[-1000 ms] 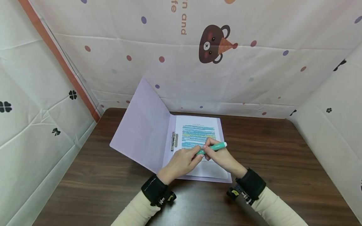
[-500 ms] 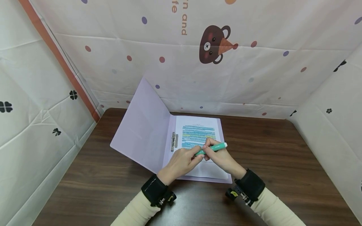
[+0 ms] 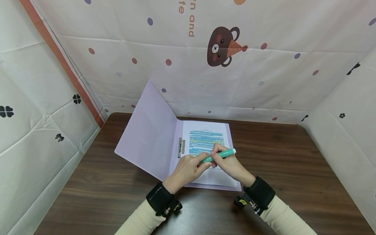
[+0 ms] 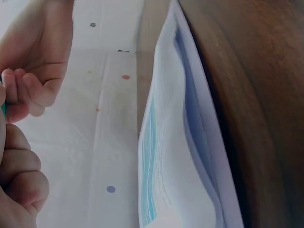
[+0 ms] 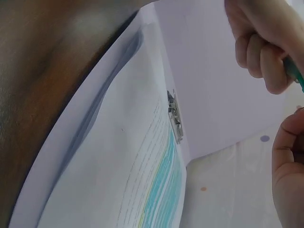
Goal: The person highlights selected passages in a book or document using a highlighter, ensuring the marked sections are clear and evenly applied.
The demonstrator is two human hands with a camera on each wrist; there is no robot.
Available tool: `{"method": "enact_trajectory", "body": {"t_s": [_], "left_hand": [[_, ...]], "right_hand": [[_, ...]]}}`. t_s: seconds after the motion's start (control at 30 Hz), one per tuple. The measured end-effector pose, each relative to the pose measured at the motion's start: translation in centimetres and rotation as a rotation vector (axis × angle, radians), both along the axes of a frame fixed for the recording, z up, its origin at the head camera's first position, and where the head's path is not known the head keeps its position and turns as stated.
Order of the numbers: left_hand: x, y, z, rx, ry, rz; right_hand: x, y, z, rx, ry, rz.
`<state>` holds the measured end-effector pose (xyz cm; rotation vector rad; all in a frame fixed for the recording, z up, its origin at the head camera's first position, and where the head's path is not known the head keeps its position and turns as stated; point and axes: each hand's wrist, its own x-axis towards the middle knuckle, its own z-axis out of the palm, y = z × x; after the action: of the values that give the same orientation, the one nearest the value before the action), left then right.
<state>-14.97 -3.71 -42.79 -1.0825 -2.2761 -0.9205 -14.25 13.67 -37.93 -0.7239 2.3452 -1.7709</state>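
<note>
A green marker (image 3: 227, 153) with a white end is held in both hands above the paper in the head view. My left hand (image 3: 188, 168) pinches its left end, fingers curled. My right hand (image 3: 232, 165) grips it around the middle, the white end sticking out past the fingers. Below lie printed sheets (image 3: 214, 179), many lines coloured blue and a few yellow, inside an opened lilac folder (image 3: 149, 130). In the right wrist view a metal clip (image 5: 174, 116) sits at the folder's spine. The marker's tip is hidden by the left hand.
The folder's cover leans up at the left. A dark wooden table (image 3: 293, 169) lies beneath everything. Printed cloth hangings (image 3: 264, 81) rise behind and along both sides. In the left wrist view the sheets bulge up from the folder's edge.
Both hands keep their hold on the marker with barely any movement. Folder and sheets stay as they were.
</note>
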Motion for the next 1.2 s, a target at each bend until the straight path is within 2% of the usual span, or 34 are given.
{"method": "enact_trajectory", "body": {"t_s": [0.2,0.4,0.57,0.87,0.97,1.2], "left_hand": [[0.1,0.0,-0.1,0.002,0.002,0.024],[0.2,-0.1,0.0,-0.017,-0.04,0.05],[0.4,-0.3,0.0,-0.043,-0.087,0.105],[0.4,-0.9,0.0,-0.122,-0.091,0.225],[0.7,-1.1,0.1,-0.143,-0.115,0.229],[1.5,-1.3,0.4,-0.232,-0.198,0.14]], "right_hand": [[-0.9,0.5,-1.9,-0.002,-0.019,-0.01],[-0.9,0.6,-2.3,-0.027,0.006,-0.021],[-1.1,1.1,-2.4,-0.029,0.051,-0.049],[-1.3,1.9,-2.6,-0.069,0.025,-0.155],[-1.3,2.2,-2.8,-0.08,0.023,-0.182],[-1.5,2.8,-2.9,-0.095,0.023,-0.223]]}}
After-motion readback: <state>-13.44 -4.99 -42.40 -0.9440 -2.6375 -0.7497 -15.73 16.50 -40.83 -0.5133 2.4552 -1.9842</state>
